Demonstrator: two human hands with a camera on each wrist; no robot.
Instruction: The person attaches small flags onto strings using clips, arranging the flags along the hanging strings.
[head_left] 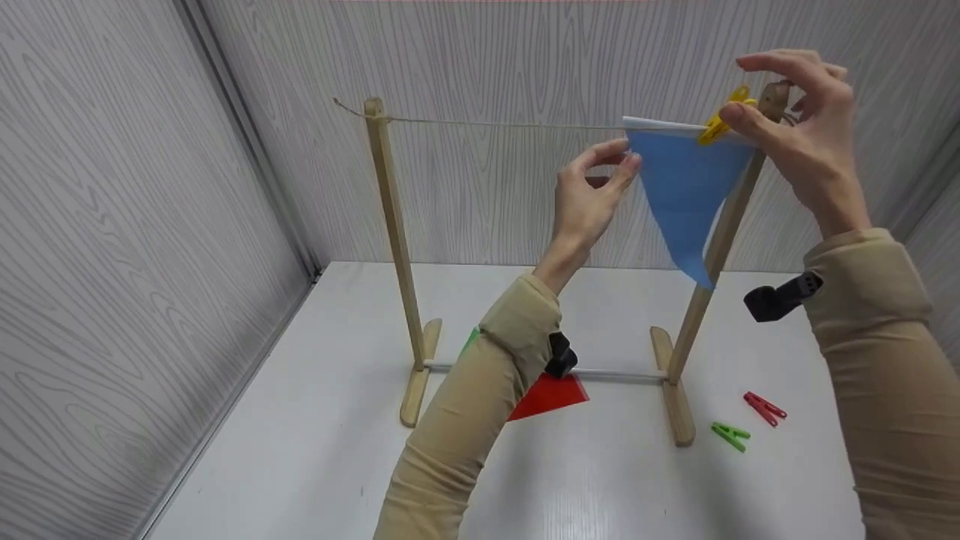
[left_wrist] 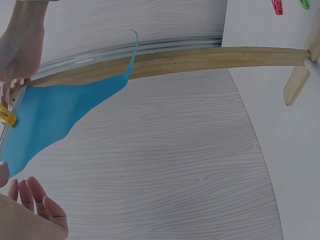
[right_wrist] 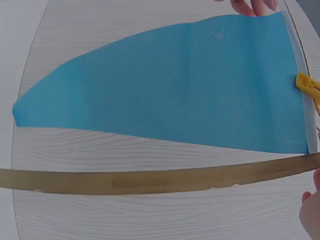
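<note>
A blue triangular pennant (head_left: 686, 180) hangs point down from the string (head_left: 510, 124), its white top edge folded over the line. My left hand (head_left: 589, 191) pinches the pennant's left edge near the upper corner between thumb and index finger. A yellow clothespin (head_left: 718, 124) grips the white fold toward the right end. Beside it is my right hand (head_left: 817, 135), thumb at the clothespin and index finger raised apart above it. In the right wrist view the clothespin (right_wrist: 307, 86) sits across the pennant's white edge.
A wooden post (head_left: 390, 225) holds the string at left, another post (head_left: 720, 247) at right, joined low by a white rod (head_left: 622, 373). A red pennant (head_left: 551, 396) lies under my left sleeve. Red (head_left: 765, 409) and green (head_left: 730, 435) clothespins lie at right on the white table (head_left: 300, 420).
</note>
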